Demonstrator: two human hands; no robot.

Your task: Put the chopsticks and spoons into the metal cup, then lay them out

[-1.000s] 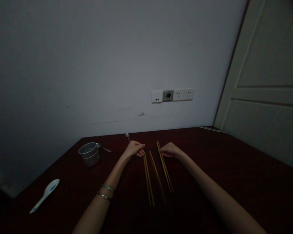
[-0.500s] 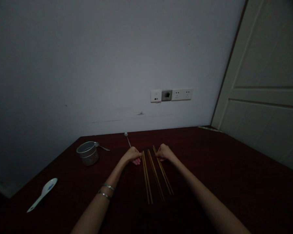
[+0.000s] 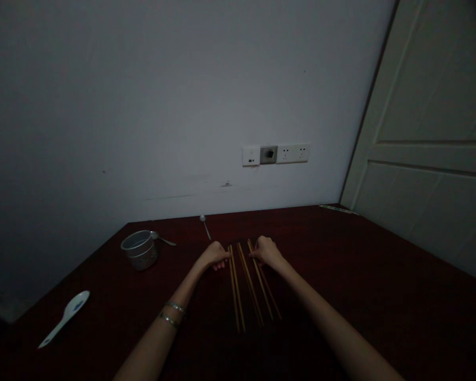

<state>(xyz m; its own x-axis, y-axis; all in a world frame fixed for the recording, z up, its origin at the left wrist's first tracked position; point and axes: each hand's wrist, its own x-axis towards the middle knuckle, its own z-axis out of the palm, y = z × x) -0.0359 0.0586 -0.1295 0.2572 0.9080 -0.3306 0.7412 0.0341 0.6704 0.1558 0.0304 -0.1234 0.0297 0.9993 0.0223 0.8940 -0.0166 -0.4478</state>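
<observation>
Three pairs of wooden chopsticks lie side by side on the dark red table, pointing away from me. My left hand (image 3: 215, 255) has its thumb and finger closed at the far end of the left pair of chopsticks (image 3: 237, 296). The middle pair of chopsticks (image 3: 250, 281) lies between my hands, touched by neither. At the far end of the right pair of chopsticks (image 3: 263, 283), my right hand (image 3: 266, 251) pinches with bent fingers; that pair is spread apart at its near end. The fingertips of both hands are dim and partly hidden.
To the left stands a metal cup-like container (image 3: 140, 251), with a metal spoon (image 3: 164, 239) beside it. A long-handled spoon (image 3: 205, 226) lies near the wall. A white spoon with a blue mark (image 3: 65, 318) rests at the table's left. Wall sockets (image 3: 292, 153) are behind.
The right pair of chopsticks has spread apart at the near end. My left fingers are more curled under. The whole view has shifted slightly.
</observation>
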